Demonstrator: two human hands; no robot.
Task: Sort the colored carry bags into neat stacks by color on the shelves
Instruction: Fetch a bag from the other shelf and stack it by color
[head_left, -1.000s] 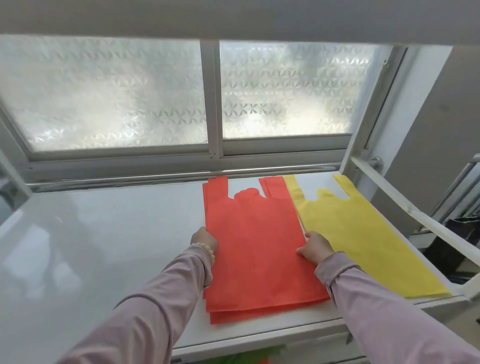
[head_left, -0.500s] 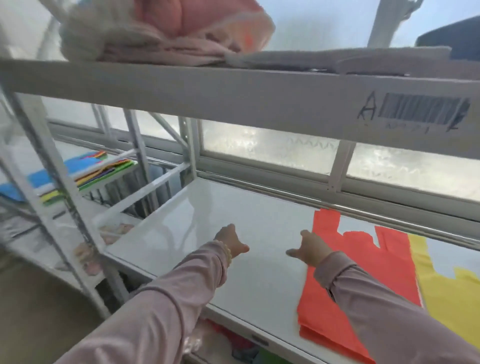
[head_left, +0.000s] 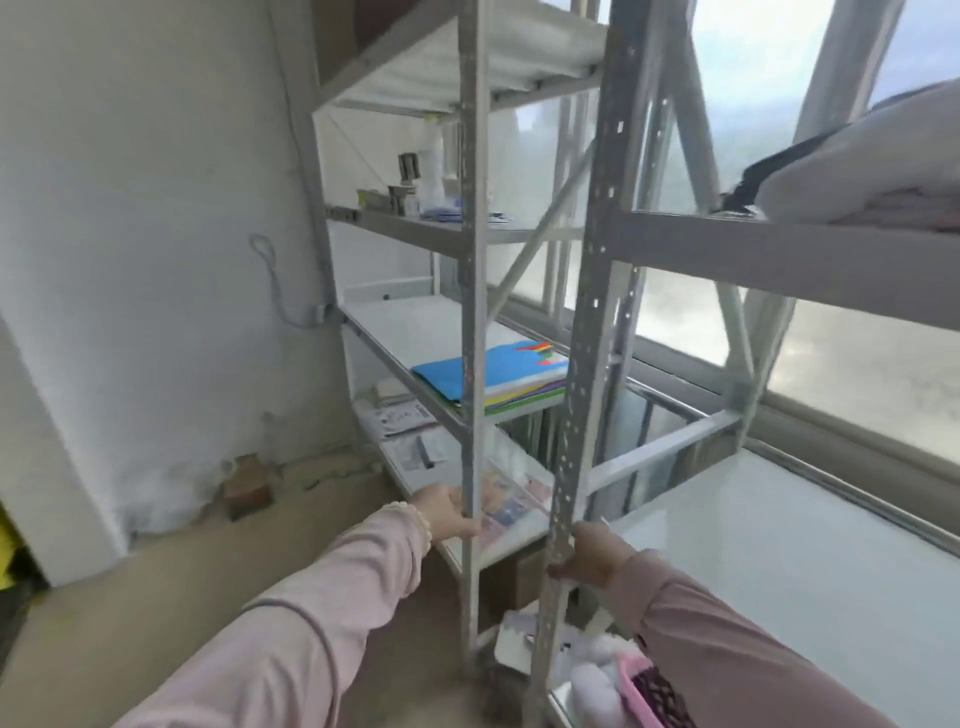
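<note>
A mixed pile of colored carry bags (head_left: 493, 375), blue on top with yellow, purple and green edges below, lies on the middle shelf of the left rack (head_left: 395, 332). My left hand (head_left: 448, 513) reaches forward empty, its fingertips hidden behind that rack's front post (head_left: 472, 291). My right hand (head_left: 592, 555) hangs beside the nearer rack's perforated post (head_left: 587, 332), fingers loosely curled and holding nothing. The glossy white shelf (head_left: 779, 551) spreads out to the right. The red and yellow bags are out of view.
Papers and printed sheets (head_left: 415, 447) lie on the left rack's lower shelf. Folded white cloth (head_left: 862, 166) rests on the upper right shelf. A pink basket (head_left: 644, 686) with soft items sits low. A brick (head_left: 249, 486) lies on the floor by the wall.
My view has swung left from the red and yellow bags to the left rack. Both hands let go of the red pile and moved left, empty, toward the rack posts.
</note>
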